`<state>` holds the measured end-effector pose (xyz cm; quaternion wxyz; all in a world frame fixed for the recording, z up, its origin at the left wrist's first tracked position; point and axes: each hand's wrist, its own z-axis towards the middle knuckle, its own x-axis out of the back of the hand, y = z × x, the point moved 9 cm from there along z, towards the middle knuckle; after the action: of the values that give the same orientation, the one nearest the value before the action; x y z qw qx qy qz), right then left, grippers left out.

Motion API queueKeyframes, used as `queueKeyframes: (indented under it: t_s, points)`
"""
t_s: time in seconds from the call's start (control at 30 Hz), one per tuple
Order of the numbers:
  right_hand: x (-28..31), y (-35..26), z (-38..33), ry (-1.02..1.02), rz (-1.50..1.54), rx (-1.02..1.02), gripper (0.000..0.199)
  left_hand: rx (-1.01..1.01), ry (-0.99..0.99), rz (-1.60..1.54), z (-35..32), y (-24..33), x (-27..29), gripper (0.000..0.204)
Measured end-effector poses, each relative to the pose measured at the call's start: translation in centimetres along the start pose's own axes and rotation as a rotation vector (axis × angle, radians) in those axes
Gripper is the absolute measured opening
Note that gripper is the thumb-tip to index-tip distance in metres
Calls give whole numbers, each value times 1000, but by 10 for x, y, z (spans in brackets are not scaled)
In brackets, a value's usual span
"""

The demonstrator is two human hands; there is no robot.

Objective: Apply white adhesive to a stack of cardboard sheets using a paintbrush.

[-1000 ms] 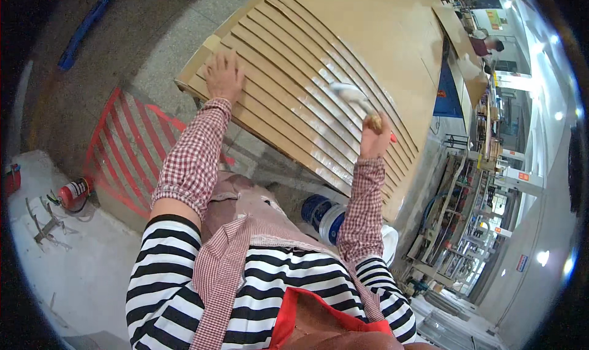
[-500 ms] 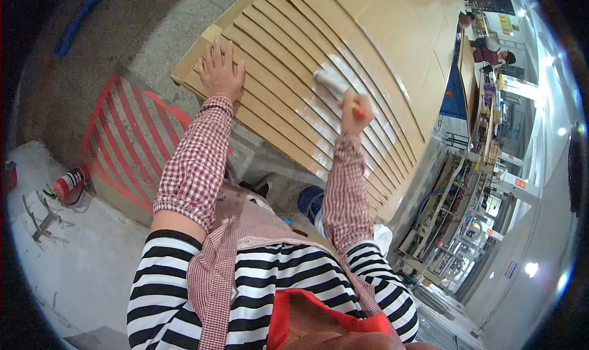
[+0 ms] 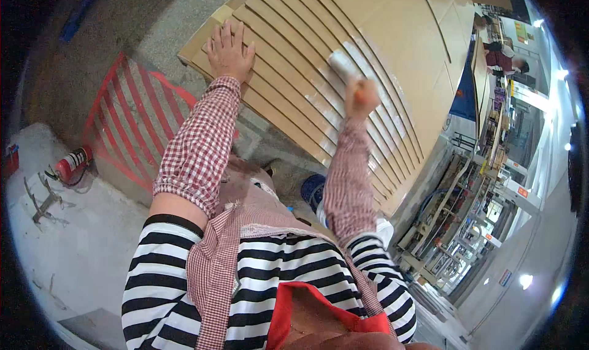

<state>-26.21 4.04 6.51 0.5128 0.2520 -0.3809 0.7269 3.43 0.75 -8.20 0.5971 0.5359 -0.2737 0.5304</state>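
Observation:
My right hand [image 3: 362, 100] is closed round the orange-red handle of a paint roller. The white sleeve of the paint roller [image 3: 342, 62] rests on overlapping brown cardboard sheets [image 3: 279, 58], fanned out so that their edges form a row of curved steps. White wet-looking patches [image 3: 331, 98] cover several of the strips around and below the roller. My left hand [image 3: 230, 54] lies flat with its fingers spread on the left part of the fanned sheets, near their corner. The right hand is slightly blurred.
Red striped floor marking [image 3: 135, 111] lies to the left of the stack. A red fire extinguisher [image 3: 72, 163] stands at far left beside a metal rack [image 3: 46, 200]. Machinery [image 3: 454, 218] lines the right side. Another person [image 3: 504, 60] is at the far right.
The roller and my right hand have shifted slightly right on the sheets. My left hand stays pressed on its spot while the whole view has shifted a little.

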Motion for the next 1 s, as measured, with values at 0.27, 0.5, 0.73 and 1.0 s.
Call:
queueKeyframes:
  t_s: [0.27, 0.5, 0.73, 1.0]
  points:
    - [43, -61, -105, -317, 384, -172, 18, -18, -47, -39, 0, 3, 3, 87]
    - [30, 2, -39, 50, 206, -161, 29, -52, 6, 13, 0, 4, 0, 88]
    - [46, -88, -177, -288, 423, -194, 8, -64, 9, 12, 0, 6, 3, 91]
    - [44, -38, -104, -56, 231, -181, 12, -87, 18, 2, -1, 6, 3, 96]
